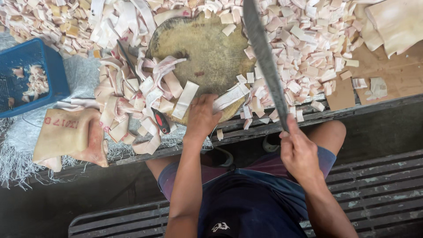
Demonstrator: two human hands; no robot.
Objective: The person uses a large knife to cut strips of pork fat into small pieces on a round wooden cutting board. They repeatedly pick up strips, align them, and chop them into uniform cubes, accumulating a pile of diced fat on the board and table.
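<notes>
Right hand [298, 152] grips long knife [264, 57] — left hand [202, 117] presses pale strip [230, 97] flat on round chopping block [207, 53].

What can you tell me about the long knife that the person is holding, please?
The long knife has a narrow, straight blade of dull grey metal, mottled and worn. The right hand grips its handle, which the fingers hide. The blade is raised and runs from the hand up past the top edge of the view, crossing over the round wooden chopping block and the pale cut pieces beside it. Whether it touches anything but the hand cannot be told.
</notes>
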